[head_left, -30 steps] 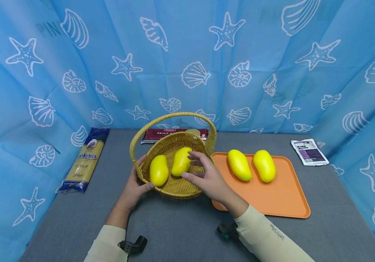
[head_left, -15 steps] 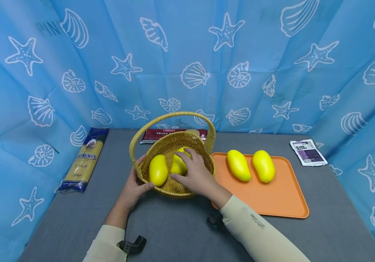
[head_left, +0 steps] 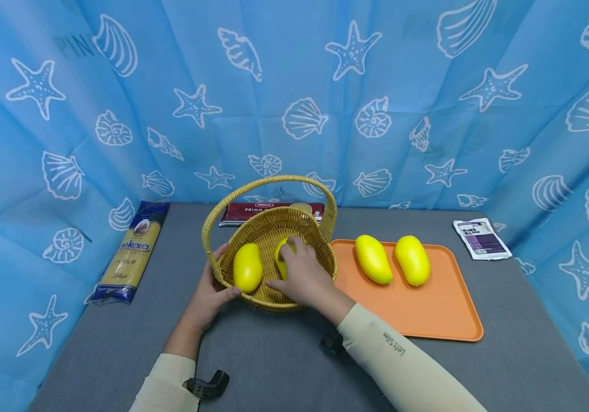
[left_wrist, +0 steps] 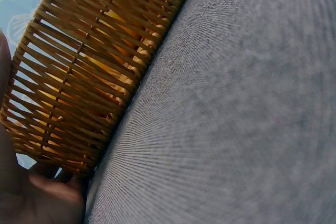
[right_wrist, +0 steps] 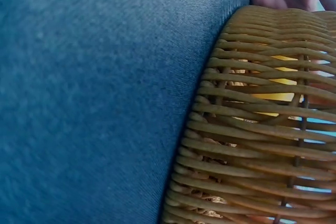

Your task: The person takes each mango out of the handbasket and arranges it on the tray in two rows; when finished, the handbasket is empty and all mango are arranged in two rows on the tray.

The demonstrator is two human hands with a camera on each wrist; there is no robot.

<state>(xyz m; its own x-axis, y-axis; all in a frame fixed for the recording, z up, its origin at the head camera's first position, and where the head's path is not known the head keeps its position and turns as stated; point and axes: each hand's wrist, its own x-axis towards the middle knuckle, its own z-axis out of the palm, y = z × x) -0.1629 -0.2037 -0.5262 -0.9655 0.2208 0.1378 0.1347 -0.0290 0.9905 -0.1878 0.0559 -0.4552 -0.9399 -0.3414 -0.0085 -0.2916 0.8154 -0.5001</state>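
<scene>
A wicker basket with a tall hoop handle holds two yellow mangoes. My left hand grips its left rim, thumb over the front edge; that hand also shows low in the left wrist view beside the woven wall. Reaching into the basket, my right hand curls its fingers over the right mango and partly hides it. The left mango lies apart from those fingers. In the right wrist view the basket wall hides the right hand's grip.
An orange tray right of the basket bears two more mangoes, one beside the other. A pasta packet lies left, a dark red package behind the basket, and a white-purple pouch far right. A blue curtain surrounds the table.
My right hand has moved left and down into the basket, from beside the right mango to over it, and its fingers have curled. That mango has shifted slightly right. The left hand stays on the rim.
</scene>
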